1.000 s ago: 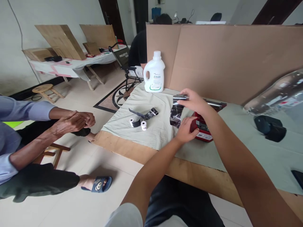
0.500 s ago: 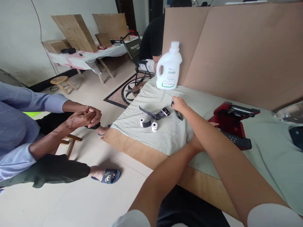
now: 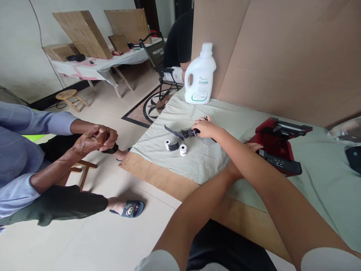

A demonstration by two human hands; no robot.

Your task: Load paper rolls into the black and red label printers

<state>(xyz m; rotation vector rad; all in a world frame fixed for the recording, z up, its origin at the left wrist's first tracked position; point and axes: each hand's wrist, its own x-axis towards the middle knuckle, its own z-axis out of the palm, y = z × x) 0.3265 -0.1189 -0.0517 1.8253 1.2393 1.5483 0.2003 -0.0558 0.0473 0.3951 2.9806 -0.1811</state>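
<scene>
My arms cross over the cloth-covered table. My right hand (image 3: 207, 128) has its fingers closed round the end of a black roll (image 3: 195, 131) with a crinkled dark strip. Parts of another black item (image 3: 214, 140) show beside and under this hand. Just left lie a white-ended roll with dark wrap (image 3: 171, 145), a small white roll (image 3: 183, 150) and a dark curled strip (image 3: 173, 131). My left hand (image 3: 254, 147), partly hidden behind my right forearm, grips the near left edge of an open red and black case (image 3: 282, 150), its lid raised.
A white detergent bottle (image 3: 200, 77) stands at the table's back edge before a tall cardboard panel (image 3: 287, 56). A seated person with clasped hands (image 3: 97, 139) is at left. Another person sits behind the panel. A black object (image 3: 353, 158) lies at far right.
My right hand has moved left from the black item to the black roll, and its fingers have closed on it. My left hand stays at the red case. The view has shifted slightly.
</scene>
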